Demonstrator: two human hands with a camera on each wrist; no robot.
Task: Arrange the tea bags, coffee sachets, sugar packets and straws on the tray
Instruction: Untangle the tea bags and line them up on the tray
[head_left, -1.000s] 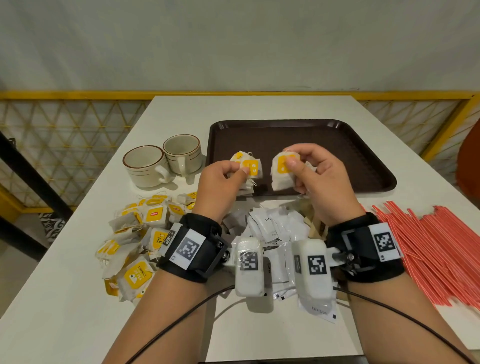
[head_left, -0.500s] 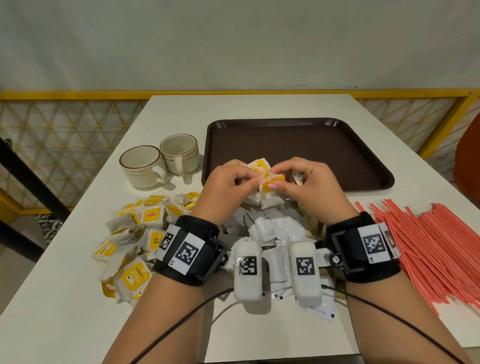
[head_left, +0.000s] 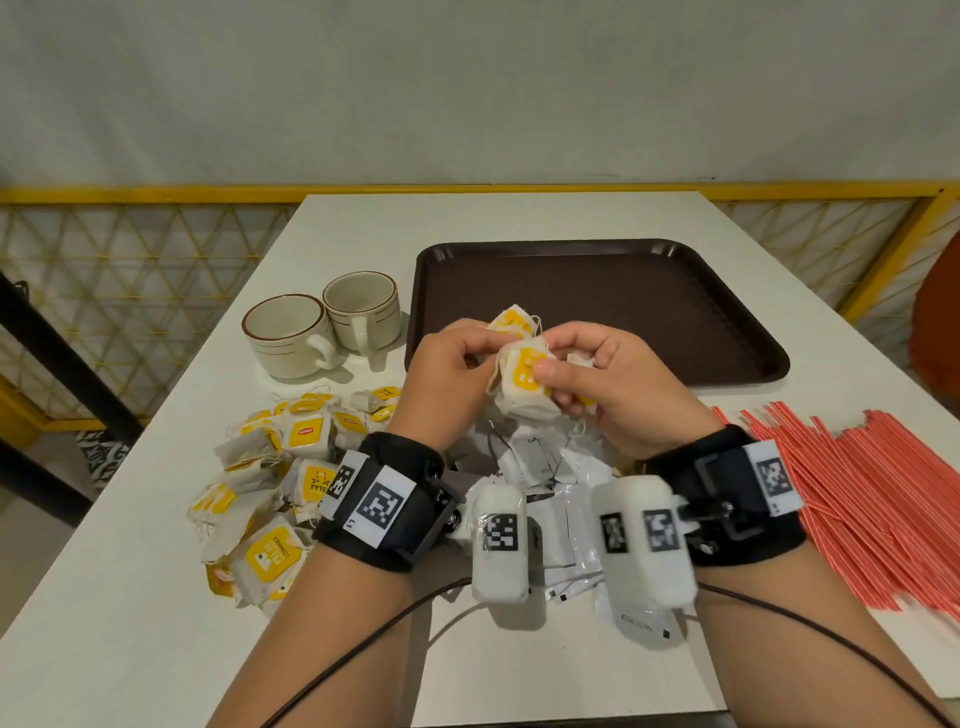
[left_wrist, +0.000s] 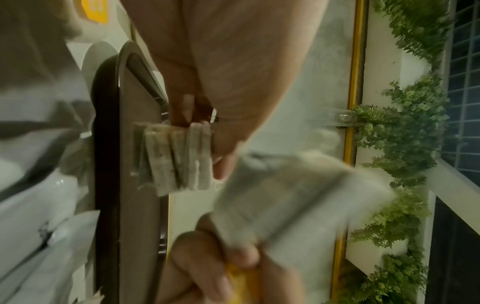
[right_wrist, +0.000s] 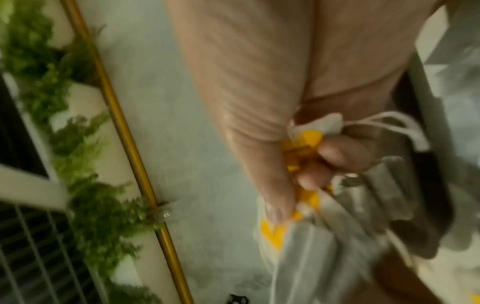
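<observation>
- Where the white tabletop (head_left: 156, 597) meets a pale wall, a yellow rail with lattice panels (head_left: 130, 260) runs along its far and left sides; the wrist views show green foliage (left_wrist: 405, 144) past that rail.
- A dark brown tray (head_left: 675, 312) lies at the far middle of the tabletop, bare where it shows.
- Two cream cups (head_left: 322, 332) with brown rim lines stand touching, just left of the tray.
- Loose tea bags (head_left: 280, 488) with yellow tags are heaped at the near left, white sachets (head_left: 550, 467) lie under the wrists, and red straws (head_left: 872, 499) are spread at the right.
- The left hand (head_left: 449, 382) is curled, its fingertips pinching a small bunch of tea bags (head_left: 514, 322) over the tray's near edge.
- The right hand (head_left: 618, 384) is curled round a stack of tea bags (head_left: 522, 384), thumb pressed on the top yellow tag, with strings trailing loose.
- Both bunches meet between the hands, above the tabletop.
</observation>
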